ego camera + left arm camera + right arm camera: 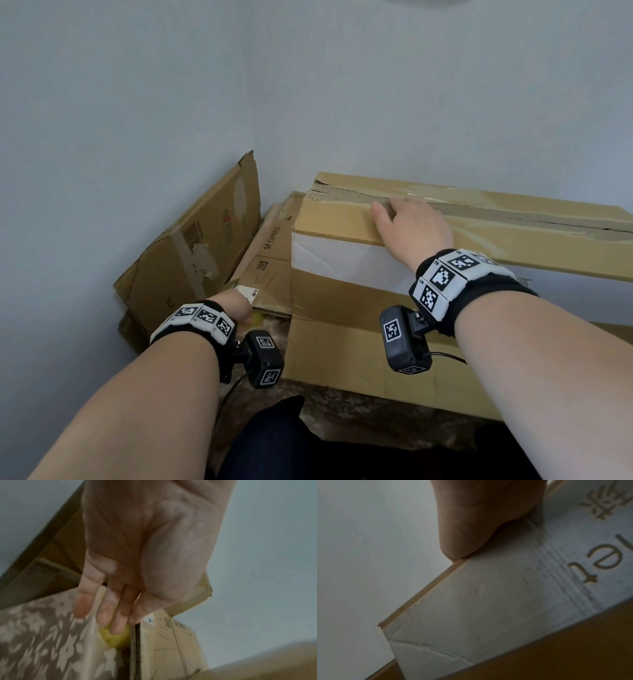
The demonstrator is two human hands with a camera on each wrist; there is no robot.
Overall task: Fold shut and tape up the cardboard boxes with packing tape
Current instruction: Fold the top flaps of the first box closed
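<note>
A large brown cardboard box [342, 356] with a white band fills the right of the head view, its top flaps folded down with a rough seam between them. My right hand [411, 222] rests flat on the top near that seam. In the right wrist view its thumb [479, 520] presses the top edge above the box's white band [488, 608]. My left hand [236, 308] reaches down left of the box. Its straight fingers [118, 622] touch a yellowish round object [118, 641], probably a tape roll, wedged against flat cardboard; most of it is hidden.
A flattened carton [191, 246] leans in the wall corner. A flat "SF EXPRESS" carton [274, 253] lies tilted between it and the big box. A floral cloth [34, 642] covers the surface underneath. My dark-trousered leg [274, 445] is at the bottom.
</note>
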